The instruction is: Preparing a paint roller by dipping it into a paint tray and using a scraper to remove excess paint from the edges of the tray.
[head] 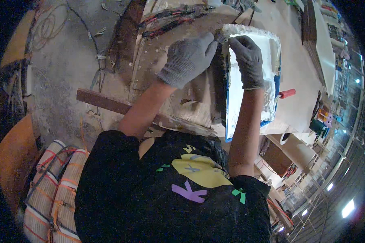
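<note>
Both hands wear grey knitted gloves. My left hand [190,57] hovers over the worn workbench, its fingers bent together just left of a white-coated tray with blue edges [231,100]. Whether it pinches anything small cannot be seen. My right hand [246,53] is above the tray's far part, knuckles up, fingertips curled down near the far left rim; what lies under them is hidden. Thick white material crusts the tray's rim. A red-handled tool [287,93] sticks out past the tray's right side.
Pliers-like tools with red and black handles [170,22] lie at the bench's far left. A brown wooden strip [102,101] runs under my left forearm. Stacked panels [314,45] stand at the right. Bundled slatted rolls [52,191] are at the lower left, and cables [93,39] cross the floor.
</note>
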Tool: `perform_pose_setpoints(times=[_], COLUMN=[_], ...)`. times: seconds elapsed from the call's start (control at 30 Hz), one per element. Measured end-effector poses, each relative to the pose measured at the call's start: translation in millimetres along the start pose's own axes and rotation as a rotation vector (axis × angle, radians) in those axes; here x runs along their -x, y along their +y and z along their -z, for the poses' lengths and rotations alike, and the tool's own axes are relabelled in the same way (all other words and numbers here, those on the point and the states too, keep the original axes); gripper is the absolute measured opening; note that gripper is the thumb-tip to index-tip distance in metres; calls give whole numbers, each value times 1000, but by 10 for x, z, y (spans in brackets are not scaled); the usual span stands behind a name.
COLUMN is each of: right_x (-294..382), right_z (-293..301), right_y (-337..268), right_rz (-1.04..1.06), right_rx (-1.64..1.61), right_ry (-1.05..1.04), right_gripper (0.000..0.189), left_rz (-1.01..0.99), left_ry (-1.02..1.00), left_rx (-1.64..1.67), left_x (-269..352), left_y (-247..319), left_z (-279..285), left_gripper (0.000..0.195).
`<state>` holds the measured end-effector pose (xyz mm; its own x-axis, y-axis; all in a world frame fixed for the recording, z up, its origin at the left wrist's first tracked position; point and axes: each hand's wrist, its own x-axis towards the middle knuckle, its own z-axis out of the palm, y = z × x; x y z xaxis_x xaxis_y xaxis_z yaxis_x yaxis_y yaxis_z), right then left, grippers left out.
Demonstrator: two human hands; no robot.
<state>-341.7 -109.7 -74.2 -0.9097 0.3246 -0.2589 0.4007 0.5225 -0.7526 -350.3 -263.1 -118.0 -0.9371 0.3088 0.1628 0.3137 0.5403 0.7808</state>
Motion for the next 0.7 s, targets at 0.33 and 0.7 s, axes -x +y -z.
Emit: perform_pose_setpoints(times=[0.33, 0.7], right_x=[-63, -156], right_z=[14, 14], right_y=[-8, 108], right_rz=[153, 339], right_rx=[168, 274], right_ry=[-32, 78], right_gripper=[21, 24], left_rz=[59, 192], left_ry=[4, -60], left_rx=[34, -27], left_x=[129, 377], left_y=[104, 352], left_z=[-149, -133], left_gripper=[18, 13])
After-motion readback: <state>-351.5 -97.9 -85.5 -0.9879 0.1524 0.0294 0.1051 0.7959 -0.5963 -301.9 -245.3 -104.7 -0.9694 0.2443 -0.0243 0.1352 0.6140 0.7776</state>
